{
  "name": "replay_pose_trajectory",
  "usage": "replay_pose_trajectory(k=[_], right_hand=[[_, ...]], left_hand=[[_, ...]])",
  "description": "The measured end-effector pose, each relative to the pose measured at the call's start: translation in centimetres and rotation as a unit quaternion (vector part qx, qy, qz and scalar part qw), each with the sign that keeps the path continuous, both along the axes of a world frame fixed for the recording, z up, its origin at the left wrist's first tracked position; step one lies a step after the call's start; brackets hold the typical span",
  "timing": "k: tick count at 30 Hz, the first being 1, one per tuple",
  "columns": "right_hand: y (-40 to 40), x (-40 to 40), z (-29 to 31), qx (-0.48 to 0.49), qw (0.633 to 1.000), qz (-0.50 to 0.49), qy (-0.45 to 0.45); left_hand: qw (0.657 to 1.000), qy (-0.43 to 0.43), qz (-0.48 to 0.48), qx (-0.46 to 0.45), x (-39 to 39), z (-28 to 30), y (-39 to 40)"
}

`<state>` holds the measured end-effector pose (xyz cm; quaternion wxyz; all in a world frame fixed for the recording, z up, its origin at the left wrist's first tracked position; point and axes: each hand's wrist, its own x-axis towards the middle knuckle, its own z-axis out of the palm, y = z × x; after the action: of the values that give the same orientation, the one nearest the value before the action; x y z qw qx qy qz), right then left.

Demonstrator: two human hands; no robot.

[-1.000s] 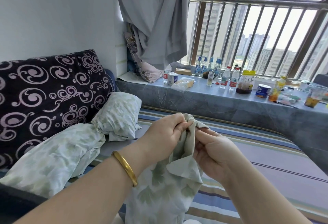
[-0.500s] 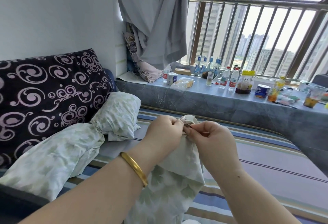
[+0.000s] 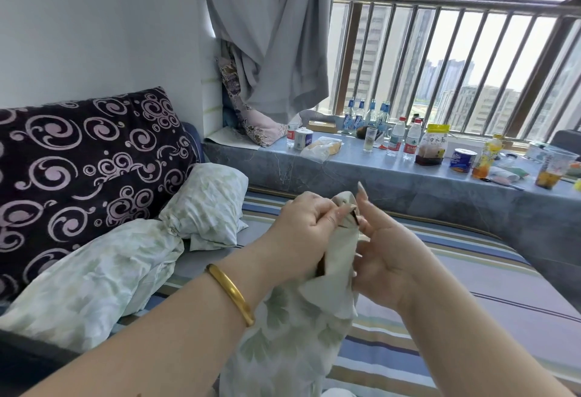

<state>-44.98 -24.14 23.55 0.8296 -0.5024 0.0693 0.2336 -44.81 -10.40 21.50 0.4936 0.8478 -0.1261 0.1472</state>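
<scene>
Cloth: A pale green cloth (image 3: 292, 333) printed with faded leaf shapes is hanging in soft folds between the two hands. Its plain cream underside is turning outward near the top, where the fabric is bunching into a narrow peak.
Where: The cloth is being held up just above the striped bed (image 3: 446, 274), with its lower part trailing down to the bottom edge of the view.
Dark piece: A short dark piece (image 3: 356, 218) is showing at the peak of the cloth, too small to identify.
Left grip: The left grip (image 3: 301, 227) is closing round the upper part of the cloth, with the fingers curling into the fabric and the thumb tip pressing at the peak. A gold bangle (image 3: 231, 293) is sitting on the wrist.
Right grip: The right grip (image 3: 386, 255) is lying against the cloth's right side, index finger pointing straight up and thumb meeting the fabric beside the dark piece. Whether it is pinching cannot be told.
Nearby: A bundle (image 3: 94, 277) in the same leaf print, knotted in the middle, is lying on the bed at left against a dark cushion (image 3: 78, 160) patterned with pale swirls.
Background: Bottles (image 3: 412, 138) are standing along the grey worktop (image 3: 361, 173) under the barred window, and a grey curtain (image 3: 273, 35) is hanging at the corner.
</scene>
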Motion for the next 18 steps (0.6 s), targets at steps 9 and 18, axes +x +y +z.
replay_pose_trajectory(k=[9, 18], right_hand=[[0.4, 1.9, 1.7, -0.071, 0.993, -0.039, -0.086], [5.7, 3.9, 8.1, -0.298, 0.900, 0.149, -0.280]], left_hand=[[0.950, 0.132, -0.004, -0.282, 0.3, 0.8, 1.1], [0.945, 0.254, -0.054, -0.200, 3.7, -0.6, 5.5]])
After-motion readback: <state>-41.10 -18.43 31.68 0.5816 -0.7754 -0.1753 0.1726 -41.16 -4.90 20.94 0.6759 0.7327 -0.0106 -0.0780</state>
